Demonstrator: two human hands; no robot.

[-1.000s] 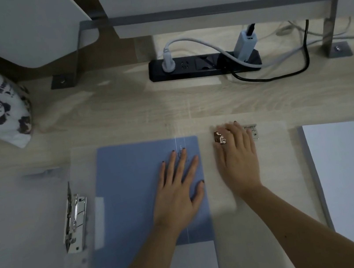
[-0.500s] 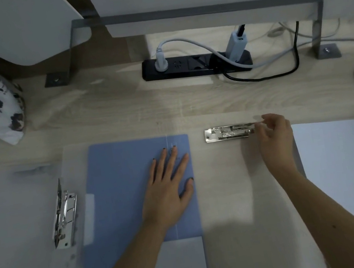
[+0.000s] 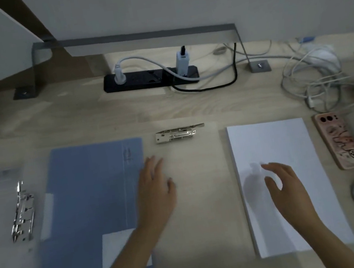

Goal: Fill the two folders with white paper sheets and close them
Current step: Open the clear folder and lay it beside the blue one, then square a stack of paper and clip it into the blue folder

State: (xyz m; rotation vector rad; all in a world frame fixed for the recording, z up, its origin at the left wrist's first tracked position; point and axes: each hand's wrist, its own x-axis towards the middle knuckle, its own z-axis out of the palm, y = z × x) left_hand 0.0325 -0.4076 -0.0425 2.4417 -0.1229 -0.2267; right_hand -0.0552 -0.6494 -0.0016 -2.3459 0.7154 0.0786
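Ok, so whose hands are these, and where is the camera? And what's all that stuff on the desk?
There is no robot here. These are a person's two bare hands, filmed by a camera worn on their head that looks down at a wooden desk. The left hand lies flat at the right edge of the blue folder. The right hand is over the stack of white paper, fingers loose, holding nothing; I can't tell if it touches. Between the hands lies a see-through folder with a shiny metal clip at its top. A ring clip sits far left. At the back is a black power strip; to the right are a phone and tangled cables.
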